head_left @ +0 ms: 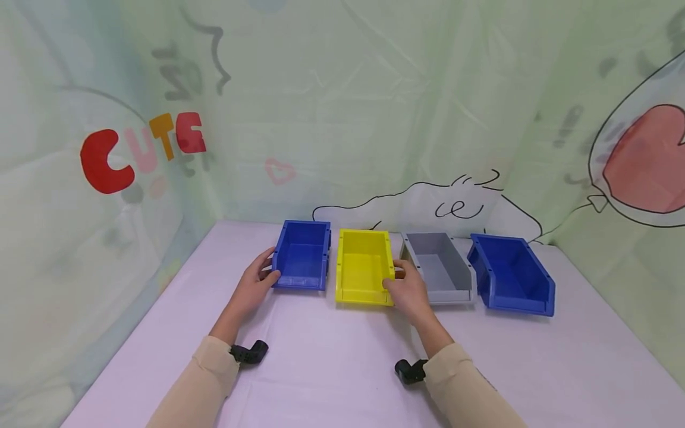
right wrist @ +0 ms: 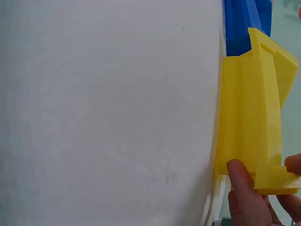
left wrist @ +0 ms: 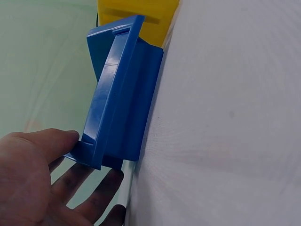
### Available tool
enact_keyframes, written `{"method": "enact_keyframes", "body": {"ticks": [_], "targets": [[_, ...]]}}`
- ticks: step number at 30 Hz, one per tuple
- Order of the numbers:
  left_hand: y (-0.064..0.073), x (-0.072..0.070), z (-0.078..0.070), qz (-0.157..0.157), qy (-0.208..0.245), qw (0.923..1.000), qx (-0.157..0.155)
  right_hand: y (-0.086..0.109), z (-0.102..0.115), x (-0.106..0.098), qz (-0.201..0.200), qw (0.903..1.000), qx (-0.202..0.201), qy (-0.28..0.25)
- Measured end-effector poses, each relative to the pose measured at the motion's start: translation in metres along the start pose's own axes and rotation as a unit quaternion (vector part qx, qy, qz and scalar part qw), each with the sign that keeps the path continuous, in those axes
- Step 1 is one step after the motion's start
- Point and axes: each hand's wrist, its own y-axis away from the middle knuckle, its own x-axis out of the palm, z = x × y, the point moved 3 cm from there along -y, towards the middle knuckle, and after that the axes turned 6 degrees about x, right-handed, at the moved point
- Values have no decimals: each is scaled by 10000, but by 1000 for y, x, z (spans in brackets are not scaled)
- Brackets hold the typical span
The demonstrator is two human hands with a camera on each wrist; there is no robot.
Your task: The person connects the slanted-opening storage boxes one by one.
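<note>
Four open-front plastic storage bins stand in a row, so several lie close about the hands. At the left end is a blue bin [head_left: 303, 259]; my left hand [head_left: 254, 289] grips its left side, the thumb [left wrist: 63, 141] on the rim and the other fingers beneath and beside it. Beside that stands a yellow bin [head_left: 364, 267]. My right hand [head_left: 411, 295] holds the yellow bin's right front edge, with one fingertip [right wrist: 236, 170] against its outer face in the right wrist view. A narrow gap separates the two bins in the head view.
To the right of the yellow bin are a grey bin [head_left: 434, 261] and another blue bin [head_left: 514, 276], both turned at an angle. They stand on a table with a pale cloth [head_left: 332, 362]. A printed curtain [head_left: 342, 119] hangs behind and at both sides.
</note>
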Motion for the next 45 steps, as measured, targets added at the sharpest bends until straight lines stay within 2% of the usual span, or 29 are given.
{"method": "enact_keyframes", "body": {"ticks": [12, 17, 30, 45], "targets": [[1, 0, 2, -20, 10, 10000, -48, 8, 9, -7, -234, 9989, -243, -327], [2, -1, 4, -33, 78, 10000, -27, 7, 13, -9, -293, 9980, -140, -539], [2, -3, 4, -27, 104, 9999, 11, -3, 20, -3, -35, 9882, -63, -1529], [2, -2, 7, 7, 47, 10000, 18, -10, 20, 7, 75, 9834, 77, -1813]]}}
